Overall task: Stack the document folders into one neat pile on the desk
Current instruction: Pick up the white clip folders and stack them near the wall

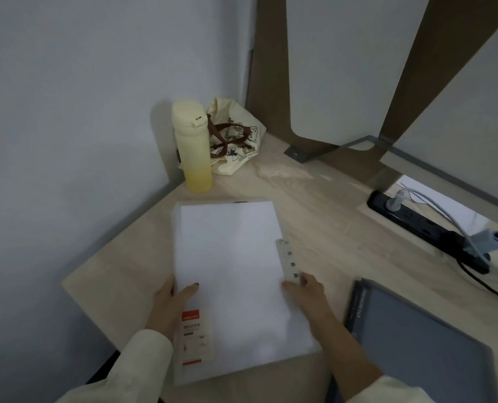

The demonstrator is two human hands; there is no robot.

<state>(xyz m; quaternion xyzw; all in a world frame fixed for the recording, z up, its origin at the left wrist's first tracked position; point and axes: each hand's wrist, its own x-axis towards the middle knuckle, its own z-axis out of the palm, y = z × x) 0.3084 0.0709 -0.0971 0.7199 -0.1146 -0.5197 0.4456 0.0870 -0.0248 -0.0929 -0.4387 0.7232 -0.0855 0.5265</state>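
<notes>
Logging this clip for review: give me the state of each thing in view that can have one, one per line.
white folder pile: flat on the desk, held at both side edges
left hand: gripping the pile's left edge
right hand: gripping the pile's right edge
dark grey folder: lying apart, not yet stacked
yellow bottle: upright, lid shut
tote bag: slumped in the corner
power strip: plugs inserted
</notes>
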